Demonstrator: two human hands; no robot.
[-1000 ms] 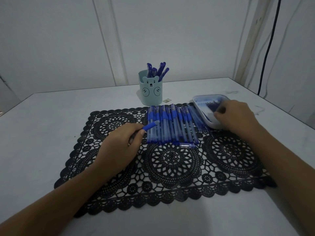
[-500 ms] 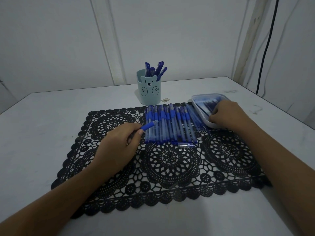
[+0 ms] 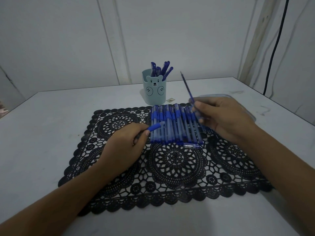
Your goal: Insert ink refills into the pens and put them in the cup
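From the head view, the shallow pale-blue plastic tray [image 3: 245, 106] at the right of the white worktop [image 3: 51, 133] was mostly hidden behind the right hand [image 3: 223, 116], so only its far rim and right edge showed, and its contents could not be made out. The blue pen barrel [image 3: 156, 127] held by the left hand [image 3: 126, 143] was largely buried in the palm; only its blue grip end with a pale tip poked out toward the row of pens. Both forearms were cut off by the lower frame edge. The dim light blurred the row of blue-and-clear plastic pens [image 3: 175, 125] lying side by side on the black lace placemat [image 3: 170, 167], and their count was hard to tell. The left hand rested low on the placemat, knuckles up, its fingers [image 3: 136, 132] curled closed around the barrel. The right hand was raised above the right end of the pen row, thumb and fingers pinched shut on the lower end of a thin blue ink refill [image 3: 186, 87], which slanted up and away toward the left, its tip near the pale-blue bear-faced cup [image 3: 154, 92]. That cup stood on the worktop just behind the placemat, with several capped blue pens [image 3: 162, 69] sticking out of it. A small tan scrap [image 3: 171, 99] lay just right of the cup.
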